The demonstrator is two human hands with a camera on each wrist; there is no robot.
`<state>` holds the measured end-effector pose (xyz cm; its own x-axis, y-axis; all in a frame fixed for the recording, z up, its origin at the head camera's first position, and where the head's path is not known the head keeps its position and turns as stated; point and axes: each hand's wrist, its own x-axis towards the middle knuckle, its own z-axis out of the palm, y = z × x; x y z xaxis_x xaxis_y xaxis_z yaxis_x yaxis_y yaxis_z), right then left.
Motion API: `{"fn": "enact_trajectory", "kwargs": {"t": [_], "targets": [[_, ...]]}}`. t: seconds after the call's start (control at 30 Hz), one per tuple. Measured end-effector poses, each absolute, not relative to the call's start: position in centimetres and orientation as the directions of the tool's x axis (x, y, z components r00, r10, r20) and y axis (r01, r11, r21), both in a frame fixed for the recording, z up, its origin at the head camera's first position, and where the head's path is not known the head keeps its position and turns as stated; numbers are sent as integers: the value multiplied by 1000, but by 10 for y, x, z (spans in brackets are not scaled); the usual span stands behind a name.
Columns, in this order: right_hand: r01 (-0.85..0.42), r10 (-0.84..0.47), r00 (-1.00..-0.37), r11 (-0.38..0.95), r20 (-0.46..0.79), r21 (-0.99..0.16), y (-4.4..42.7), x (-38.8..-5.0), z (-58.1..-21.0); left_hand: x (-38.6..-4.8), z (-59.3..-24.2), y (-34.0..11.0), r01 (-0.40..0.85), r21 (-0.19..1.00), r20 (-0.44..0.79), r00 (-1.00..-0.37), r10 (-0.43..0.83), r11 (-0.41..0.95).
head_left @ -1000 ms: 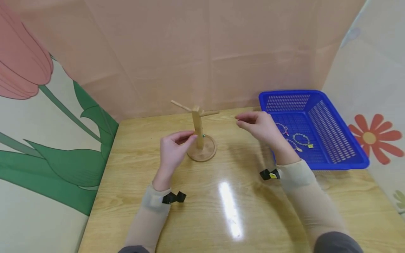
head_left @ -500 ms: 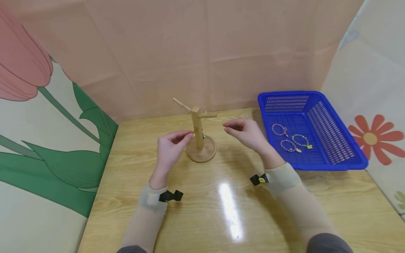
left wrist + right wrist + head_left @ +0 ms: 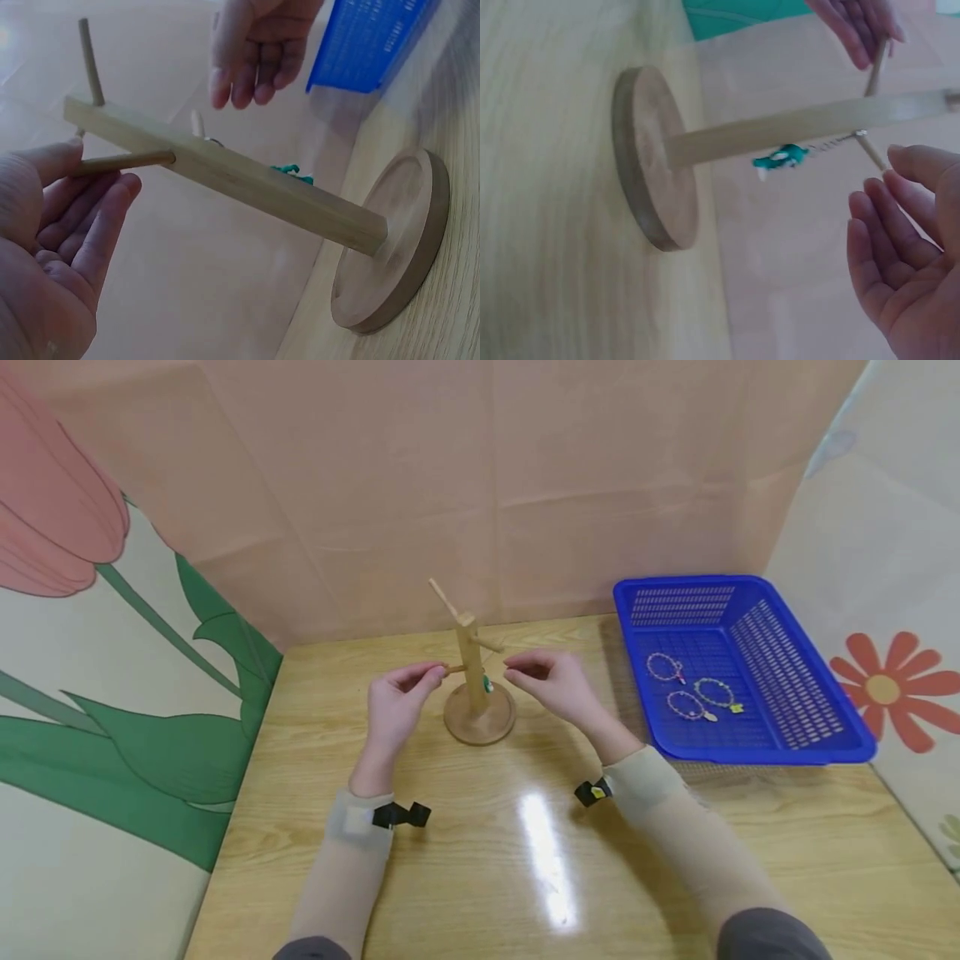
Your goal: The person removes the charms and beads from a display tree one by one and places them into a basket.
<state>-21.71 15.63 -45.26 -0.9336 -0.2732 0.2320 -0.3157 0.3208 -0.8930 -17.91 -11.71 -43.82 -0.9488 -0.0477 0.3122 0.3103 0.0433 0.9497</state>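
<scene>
A wooden peg stand [image 3: 472, 681] with a round base [image 3: 427, 240] stands upright on the table. My left hand [image 3: 397, 702] pinches a lower peg [image 3: 124, 163] between thumb and fingers. On the opposite lower peg [image 3: 874, 152] hangs a beaded bracelet [image 3: 829, 144] with a green-and-white charm [image 3: 780, 157]. My right hand [image 3: 555, 689] holds its thumb and index finger at that peg's tip, with relaxed fingers. In the left wrist view the peg's tip shows apart from the right hand [image 3: 262, 52]. Two thinner-looking upper pegs stick out near the post's top.
A blue plastic basket [image 3: 858, 747] stands at the right of the wooden table [image 3: 465, 860]. Three beaded bracelets with charms lie inside, among them a yellow-green one [image 3: 714, 692]. A pink cloth backdrop [image 3: 375, 485] rises behind the table; printed panels flank it.
My right hand has moved left from beside the basket to the stand. The stand has turned, with my left hand still on its peg, and the green charm shows more.
</scene>
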Motion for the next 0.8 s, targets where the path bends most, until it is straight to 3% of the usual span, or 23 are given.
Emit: {"fn": "enact_trajectory", "kwargs": {"t": [0.53,0.8], "targets": [[-459,-171,-889,362,426,-812,126,-210,-476,-200,-444,-113,281,936,252,-956,-152,-211],[-435,-179,-900,334,397,-836,116,-210,-488,-202,-447,-110,268,930,224,-956,-190,-253]]}}
